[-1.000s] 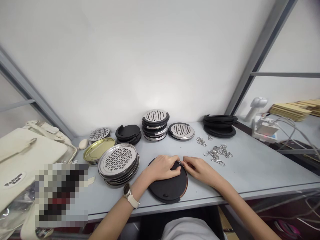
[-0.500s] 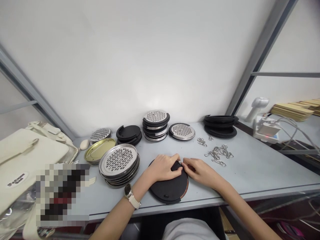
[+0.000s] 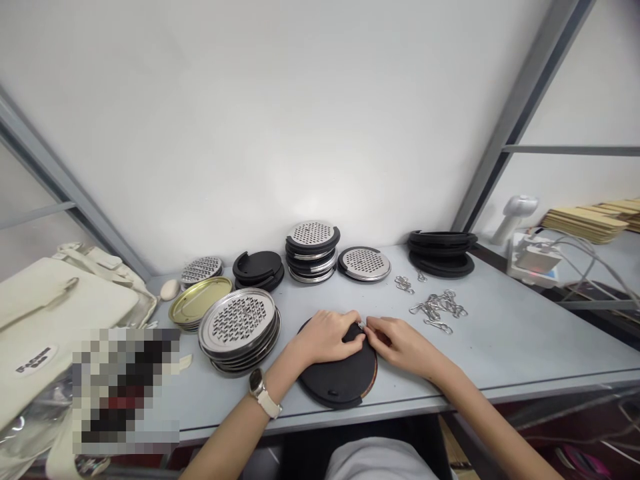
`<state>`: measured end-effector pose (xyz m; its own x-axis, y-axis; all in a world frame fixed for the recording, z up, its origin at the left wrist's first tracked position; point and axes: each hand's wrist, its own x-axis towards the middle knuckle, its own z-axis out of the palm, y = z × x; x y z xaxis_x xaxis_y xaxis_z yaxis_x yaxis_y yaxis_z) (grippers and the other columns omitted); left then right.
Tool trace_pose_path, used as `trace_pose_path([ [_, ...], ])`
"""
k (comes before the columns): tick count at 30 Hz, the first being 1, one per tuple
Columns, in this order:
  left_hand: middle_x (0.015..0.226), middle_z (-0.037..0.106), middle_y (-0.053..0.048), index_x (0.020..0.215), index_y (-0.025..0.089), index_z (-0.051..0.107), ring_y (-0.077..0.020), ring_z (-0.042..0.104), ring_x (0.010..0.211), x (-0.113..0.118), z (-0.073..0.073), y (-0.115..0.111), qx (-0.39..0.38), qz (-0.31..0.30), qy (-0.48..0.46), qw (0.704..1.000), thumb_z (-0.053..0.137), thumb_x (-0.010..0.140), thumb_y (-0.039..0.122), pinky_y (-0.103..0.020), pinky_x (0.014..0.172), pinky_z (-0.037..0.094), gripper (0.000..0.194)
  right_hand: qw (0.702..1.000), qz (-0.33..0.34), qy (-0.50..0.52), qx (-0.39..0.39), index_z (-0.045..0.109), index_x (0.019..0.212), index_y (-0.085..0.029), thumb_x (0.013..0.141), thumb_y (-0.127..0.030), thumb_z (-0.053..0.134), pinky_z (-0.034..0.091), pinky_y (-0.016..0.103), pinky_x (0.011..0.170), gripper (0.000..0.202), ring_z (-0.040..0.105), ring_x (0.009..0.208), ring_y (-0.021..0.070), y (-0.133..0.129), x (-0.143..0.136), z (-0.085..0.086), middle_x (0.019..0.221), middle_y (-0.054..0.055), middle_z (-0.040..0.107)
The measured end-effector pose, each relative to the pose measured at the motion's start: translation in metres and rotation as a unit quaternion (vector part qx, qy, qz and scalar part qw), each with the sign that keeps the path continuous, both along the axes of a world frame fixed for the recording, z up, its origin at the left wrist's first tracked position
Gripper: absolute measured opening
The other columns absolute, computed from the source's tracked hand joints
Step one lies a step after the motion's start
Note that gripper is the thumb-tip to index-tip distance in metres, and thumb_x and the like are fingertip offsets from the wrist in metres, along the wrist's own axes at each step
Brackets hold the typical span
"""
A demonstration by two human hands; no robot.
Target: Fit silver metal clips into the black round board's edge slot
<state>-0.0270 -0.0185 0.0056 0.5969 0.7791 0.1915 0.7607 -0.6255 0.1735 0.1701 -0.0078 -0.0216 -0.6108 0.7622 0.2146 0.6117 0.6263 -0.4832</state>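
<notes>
A round black disc (image 3: 340,381) with an orange-brown edge showing on its right lies at the table's front. Across its upper part rests my left hand (image 3: 330,337), thumb and fingers gripping the disc's rim. My right hand (image 3: 395,340) is closed in a pinch at the upper right rim, where a small silvery metal piece, perhaps a clip (image 3: 361,325), shows between the fingertips of both hands. Most of that piece is hidden. To the right lies a loose pile of metal snap hooks (image 3: 440,305), with a smaller group of hooks (image 3: 404,285) behind it.
Stacked round grater plates (image 3: 237,323) and gold lids (image 3: 200,300) stand at left. Behind are black holders (image 3: 257,268), a stack of graters in black rims (image 3: 313,250) and a single rimmed grater (image 3: 365,263). Black rings (image 3: 441,253) sit back right; a cream bag (image 3: 65,313) is far left.
Nearly nothing differs. Both hands keep the same hold at the disc's upper right rim, with at most a tiny shift of the fingers.
</notes>
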Motion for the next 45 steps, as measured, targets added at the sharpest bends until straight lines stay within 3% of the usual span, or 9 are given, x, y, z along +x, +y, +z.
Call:
trace_pose_path([
  [7, 0.072, 0.064, 0.002, 0.098, 0.023, 0.053, -0.0167, 0.061, 0.066, 0.001, 0.001, 0.000, -0.015, -0.026, -0.008, 1.000, 0.045, 0.088, 0.033, -0.025, 0.058, 0.036, 0.016, 1.000, 0.006, -0.001, 0.001, 0.042, 0.070, -0.020, 0.093, -0.026, 0.035, 0.031, 0.024, 0.054, 0.024, 0.044, 0.054, 0.0122, 0.001, 0.001, -0.002, 0.063, -0.001, 0.052],
  [13, 0.080, 0.066, 0.000, 0.102, 0.023, 0.049, -0.0196, 0.062, 0.072, 0.001, 0.000, 0.000, 0.001, 0.004, -0.015, 1.000, 0.048, 0.085, 0.037, -0.027, 0.061, 0.037, 0.022, 1.000, -0.004, 0.003, 0.000, 0.044, 0.072, -0.020, 0.094, -0.026, 0.033, 0.030, 0.024, 0.055, 0.025, 0.046, 0.055, 0.0128, 0.002, -0.002, -0.001, 0.063, -0.001, 0.053],
  [18, 0.076, 0.063, 0.001, 0.088, 0.022, 0.046, -0.0182, 0.060, 0.067, 0.002, -0.001, -0.001, 0.013, 0.029, -0.015, 0.999, 0.050, 0.081, 0.037, -0.027, 0.057, 0.033, 0.017, 0.998, -0.044, 0.023, -0.023, 0.040, 0.069, -0.021, 0.095, -0.029, 0.030, 0.027, 0.023, 0.052, 0.030, 0.043, 0.050, 0.0117, -0.001, -0.010, 0.001, 0.055, -0.004, 0.045],
  [23, 0.070, 0.060, 0.003, 0.083, 0.022, 0.045, -0.0168, 0.058, 0.064, 0.003, -0.001, -0.002, 0.014, 0.022, 0.002, 1.000, 0.050, 0.080, 0.034, -0.027, 0.055, 0.031, 0.013, 0.999, -0.036, 0.024, -0.030, 0.044, 0.072, -0.021, 0.096, -0.030, 0.029, 0.029, 0.023, 0.054, 0.030, 0.046, 0.052, 0.0122, 0.000, -0.011, 0.000, 0.059, -0.003, 0.050],
  [31, 0.079, 0.064, 0.000, 0.101, 0.023, 0.045, -0.0203, 0.061, 0.071, 0.003, 0.003, -0.002, -0.007, 0.018, 0.008, 1.000, 0.047, 0.083, 0.036, -0.027, 0.060, 0.038, 0.023, 0.999, -0.024, 0.009, -0.042, 0.050, 0.073, -0.019, 0.096, -0.031, 0.029, 0.032, 0.024, 0.056, 0.034, 0.049, 0.055, 0.0135, 0.002, -0.007, -0.004, 0.064, 0.002, 0.058],
  [45, 0.073, 0.063, 0.000, 0.097, 0.022, 0.049, -0.0179, 0.060, 0.067, 0.002, 0.003, -0.001, -0.027, 0.002, 0.007, 1.000, 0.046, 0.086, 0.035, -0.026, 0.057, 0.035, 0.018, 0.999, -0.025, 0.005, -0.041, 0.049, 0.070, -0.019, 0.094, -0.030, 0.031, 0.031, 0.024, 0.055, 0.033, 0.048, 0.055, 0.0134, 0.001, -0.006, -0.002, 0.062, 0.001, 0.057],
])
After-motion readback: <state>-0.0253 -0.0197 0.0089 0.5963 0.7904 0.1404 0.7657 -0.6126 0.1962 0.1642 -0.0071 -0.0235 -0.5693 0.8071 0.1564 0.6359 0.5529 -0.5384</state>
